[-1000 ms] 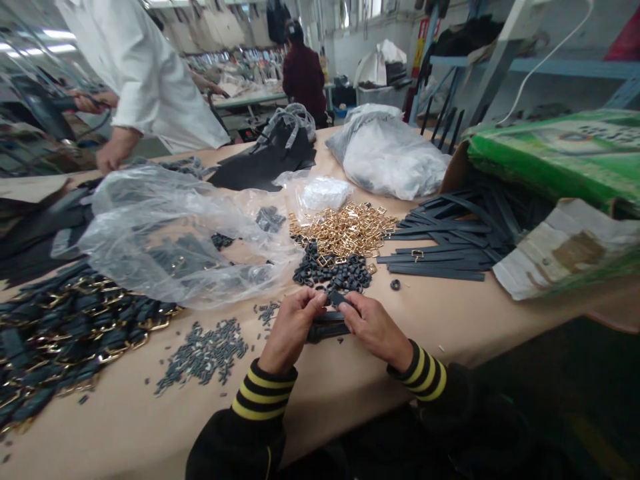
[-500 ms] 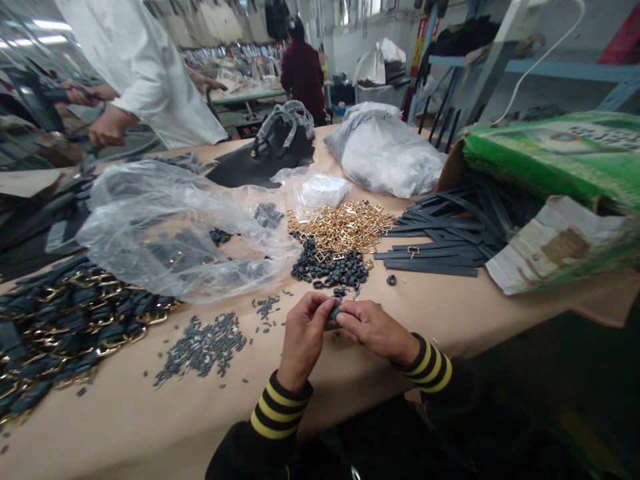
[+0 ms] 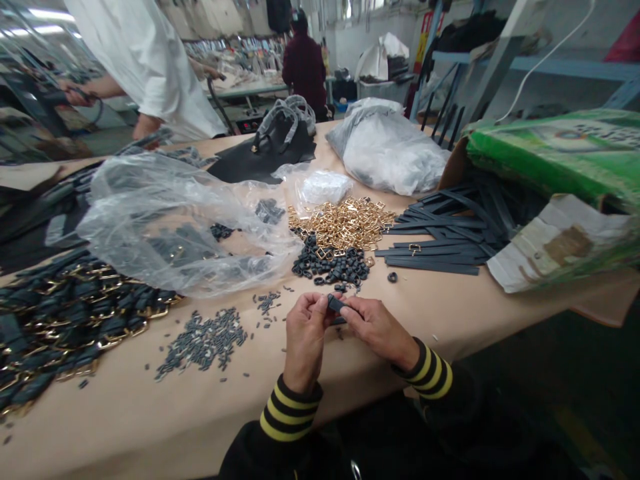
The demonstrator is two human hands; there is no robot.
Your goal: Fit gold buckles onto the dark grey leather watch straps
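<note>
Between both hands, above the brown-covered table, is a dark strap (image 3: 335, 303). My left hand (image 3: 306, 333) pinches its left end between thumb and fingers. The fingers of my right hand (image 3: 377, 328) are closed on its right end. Just beyond my fingertips lies a heap of small dark loops (image 3: 327, 265), and behind it a pile of gold buckles (image 3: 350, 223). Small dark pieces (image 3: 204, 339) are scattered left of my left hand. One single loop (image 3: 393, 277) lies beyond my right hand. Whether a buckle or loop sits on the held strap is hidden by my fingers.
Dark strips (image 3: 435, 257) lie at the right beside a green box (image 3: 555, 150). Clear plastic (image 3: 185, 227) spreads at centre left, near a mass of straps with gold buckles (image 3: 75, 320). A full plastic bag (image 3: 390, 150) stands behind. A person in white (image 3: 155, 73) works across the table.
The dark strap has turned and shows more between my fingertips. My left forearm has shifted slightly right. Across the table, the person in white has moved their arms.
</note>
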